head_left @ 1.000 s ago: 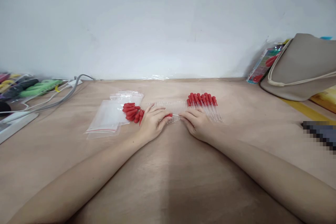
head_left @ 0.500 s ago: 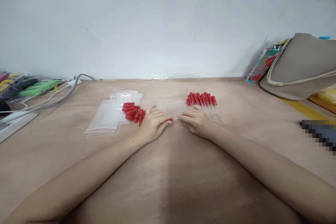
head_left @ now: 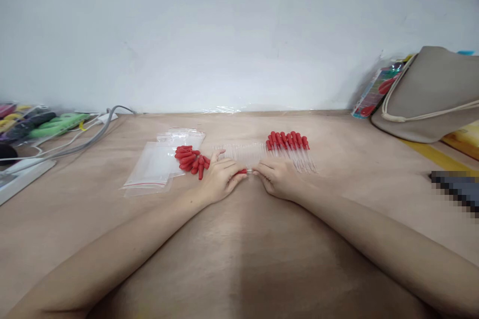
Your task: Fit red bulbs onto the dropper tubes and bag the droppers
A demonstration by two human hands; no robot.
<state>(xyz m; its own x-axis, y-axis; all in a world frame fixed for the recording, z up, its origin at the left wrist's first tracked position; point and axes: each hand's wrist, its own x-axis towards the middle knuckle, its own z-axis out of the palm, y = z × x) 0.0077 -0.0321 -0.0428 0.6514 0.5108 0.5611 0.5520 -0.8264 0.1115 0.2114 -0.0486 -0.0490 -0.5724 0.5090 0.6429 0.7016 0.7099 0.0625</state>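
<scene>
My left hand (head_left: 219,179) pinches a red rubber bulb (head_left: 242,171) at its fingertips. My right hand (head_left: 279,177) pinches a clear glass dropper tube (head_left: 251,171), whose end meets the bulb between the two hands. A row of clear glass tubes (head_left: 243,151) lies just behind the hands. Behind my left hand lies a loose pile of red bulbs (head_left: 190,158). Behind my right hand, several droppers with red bulbs fitted (head_left: 290,145) lie side by side.
Clear zip bags (head_left: 159,164) lie left of the bulb pile on the wooden table (head_left: 239,249). Cables and a white power strip (head_left: 22,167) sit at far left with coloured items (head_left: 45,124). A beige bag (head_left: 430,94) and a colourful packet (head_left: 376,90) stand at right.
The two hands have drawn closer together, and the red bulb now meets the end of the glass tube; less of the bulb shows between the fingers.
</scene>
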